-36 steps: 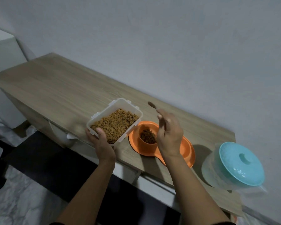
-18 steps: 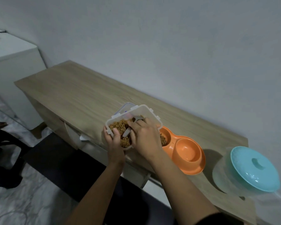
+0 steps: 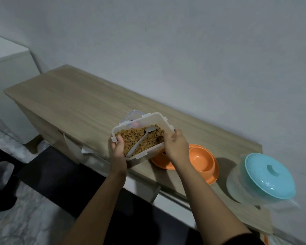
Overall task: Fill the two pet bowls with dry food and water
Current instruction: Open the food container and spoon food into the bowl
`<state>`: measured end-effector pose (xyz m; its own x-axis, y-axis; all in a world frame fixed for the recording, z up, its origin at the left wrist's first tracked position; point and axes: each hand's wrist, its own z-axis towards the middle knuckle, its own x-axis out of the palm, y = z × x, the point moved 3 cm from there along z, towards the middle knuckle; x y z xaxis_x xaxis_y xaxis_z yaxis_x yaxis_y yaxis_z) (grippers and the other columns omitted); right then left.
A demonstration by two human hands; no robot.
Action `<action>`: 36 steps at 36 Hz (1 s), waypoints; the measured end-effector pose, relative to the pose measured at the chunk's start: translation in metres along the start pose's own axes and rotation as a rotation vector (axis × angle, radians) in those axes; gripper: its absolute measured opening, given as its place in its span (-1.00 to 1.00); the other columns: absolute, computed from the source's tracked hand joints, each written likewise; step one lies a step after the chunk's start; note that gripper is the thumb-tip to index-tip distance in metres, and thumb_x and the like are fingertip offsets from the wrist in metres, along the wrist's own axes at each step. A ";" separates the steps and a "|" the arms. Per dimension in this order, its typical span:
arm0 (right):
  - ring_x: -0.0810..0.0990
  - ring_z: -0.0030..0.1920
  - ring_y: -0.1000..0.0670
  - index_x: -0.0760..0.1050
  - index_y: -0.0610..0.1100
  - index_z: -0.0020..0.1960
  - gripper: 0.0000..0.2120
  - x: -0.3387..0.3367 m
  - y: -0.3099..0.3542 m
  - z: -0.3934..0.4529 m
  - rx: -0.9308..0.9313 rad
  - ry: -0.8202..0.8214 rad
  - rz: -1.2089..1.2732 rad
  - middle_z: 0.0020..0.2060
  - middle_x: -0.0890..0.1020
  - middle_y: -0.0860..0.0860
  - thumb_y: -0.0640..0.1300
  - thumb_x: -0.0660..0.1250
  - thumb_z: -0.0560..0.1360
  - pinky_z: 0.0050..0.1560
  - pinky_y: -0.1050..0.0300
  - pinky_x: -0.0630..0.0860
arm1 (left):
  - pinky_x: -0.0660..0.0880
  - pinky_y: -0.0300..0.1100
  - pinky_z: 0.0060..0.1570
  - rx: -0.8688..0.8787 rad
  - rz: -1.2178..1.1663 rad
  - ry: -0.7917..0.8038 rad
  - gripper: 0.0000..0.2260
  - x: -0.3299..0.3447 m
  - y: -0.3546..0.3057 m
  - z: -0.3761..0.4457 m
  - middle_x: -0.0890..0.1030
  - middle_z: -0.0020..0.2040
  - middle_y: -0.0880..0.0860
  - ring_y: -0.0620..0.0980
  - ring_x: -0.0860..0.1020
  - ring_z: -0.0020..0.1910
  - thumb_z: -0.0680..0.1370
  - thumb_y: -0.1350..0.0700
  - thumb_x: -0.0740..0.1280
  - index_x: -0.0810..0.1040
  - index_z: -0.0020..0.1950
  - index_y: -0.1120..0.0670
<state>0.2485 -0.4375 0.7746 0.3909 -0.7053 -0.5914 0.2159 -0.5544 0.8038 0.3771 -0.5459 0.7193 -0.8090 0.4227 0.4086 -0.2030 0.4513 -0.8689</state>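
Since half a second ago the right hand [image 3: 177, 147] has let go of the spoon [image 3: 141, 140] and shifted to the tub [image 3: 140, 137]'s right end; the spoon is now lying loose in the kibble [image 3: 131, 138], handle toward the left hand [image 3: 118, 147].

I'm seeing both hands gripping the tub, one at each end: left thumb hooked over the rim, fingers underneath out of sight; right fingers curled over the far corner. The tub is riding tilted above the desk [image 3: 69, 103].

The bowls [image 3: 201, 161] are sitting just below and right of the right fingers. The left one is mostly hidden under that hand, so I cannot tell how much food it holds; the right one is looking dry.

My read: the tub is being set aside or lidded. Level it first, or kibble spills over the low edge.

The lid [image 3: 131, 115] is lying just beyond the fingers. Open desk runs far left of the left thumb. The front edge is close under both wrists. The covered pot [image 3: 270, 175] is crowding the right.
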 end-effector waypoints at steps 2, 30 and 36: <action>0.52 0.05 -0.15 0.47 -0.20 0.17 -0.72 -0.005 -0.005 0.004 0.050 0.008 0.029 -0.06 0.55 -0.12 -0.11 0.07 0.61 -0.04 0.11 0.36 | 0.55 0.22 0.09 -0.013 0.008 0.052 -0.46 0.005 0.001 0.007 0.53 0.27 0.12 0.15 0.57 0.20 0.48 -0.26 0.21 0.33 0.40 -0.06; 0.48 0.24 -0.27 0.47 -0.35 0.24 -0.63 -0.072 -0.113 0.150 0.556 -0.471 -0.005 0.20 0.54 -0.29 -0.17 0.01 0.65 0.27 -0.02 0.38 | 0.03 -0.07 0.46 0.013 0.807 0.727 -0.51 0.208 0.065 0.186 0.02 0.59 -0.03 0.01 0.06 0.56 0.67 -0.10 -0.05 -0.14 0.58 -0.14; 0.49 0.22 -0.25 0.50 -0.33 0.20 -0.64 -0.077 -0.121 0.168 0.585 -0.462 -0.040 0.19 0.55 -0.27 -0.18 0.01 0.65 0.21 0.01 0.38 | 0.10 -0.06 0.44 0.011 0.859 0.694 -0.52 0.218 0.077 0.196 0.08 0.58 -0.01 0.05 0.12 0.54 0.67 -0.11 -0.05 -0.10 0.58 -0.14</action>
<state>0.0420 -0.3908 0.7118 -0.0507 -0.7219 -0.6901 -0.3399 -0.6373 0.6916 0.0765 -0.5734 0.6871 -0.1982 0.9429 -0.2676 0.2704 -0.2098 -0.9396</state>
